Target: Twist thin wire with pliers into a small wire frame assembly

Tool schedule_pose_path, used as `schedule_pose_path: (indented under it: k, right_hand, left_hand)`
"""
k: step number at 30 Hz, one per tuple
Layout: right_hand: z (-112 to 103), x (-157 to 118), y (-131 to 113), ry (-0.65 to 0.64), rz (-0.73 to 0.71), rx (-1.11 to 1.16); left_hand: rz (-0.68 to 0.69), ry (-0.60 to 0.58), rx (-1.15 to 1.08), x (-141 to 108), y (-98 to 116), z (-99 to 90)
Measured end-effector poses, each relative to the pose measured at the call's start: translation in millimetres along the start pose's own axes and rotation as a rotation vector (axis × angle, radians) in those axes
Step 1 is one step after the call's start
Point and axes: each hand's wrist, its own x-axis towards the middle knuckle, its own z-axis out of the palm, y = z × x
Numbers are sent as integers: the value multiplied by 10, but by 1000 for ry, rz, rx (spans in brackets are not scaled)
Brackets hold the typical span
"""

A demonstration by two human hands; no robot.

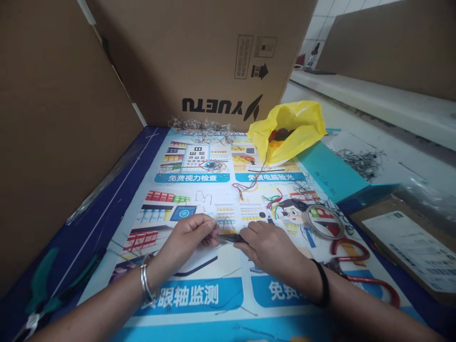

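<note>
My left hand [197, 230], with a silver bangle at the wrist, is closed in a pinch; what lies between the fingertips is too small to make out. Facing it, my right hand [267, 244] wraps round a dark tapered tool [233, 237], whose narrow tip points left and reaches almost to the left fingers. Its handle is hidden in the palm. Both hands are low over a printed poster sheet [235, 294]. Thin bent wire [204, 196] lies beyond the left hand. Red, green and yellow strands [274, 202] lie beyond the right.
Cardboard walls [199, 57] rise behind and at left. A yellow bag [295, 128] stands open at the back. On the right are a wire coil [325, 222], red-handled scissors [351, 251] and a labelled package [409, 247]. Green-handled pliers [44, 275] lie at left.
</note>
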Motion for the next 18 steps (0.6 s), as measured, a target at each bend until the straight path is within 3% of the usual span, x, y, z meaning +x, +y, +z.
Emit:
schedule_pose_path:
  k: [12,15,18]
  right_hand:
    - [50,-2,43,-15,-9,16]
    - [65,6,78,47,22,122]
    - [92,22,127,101,105,231]
  left_hand:
    - [-26,43,95,8,-18,62]
    - [38,93,182,24,66,-41]
    - [103,208,298,62,196,-262]
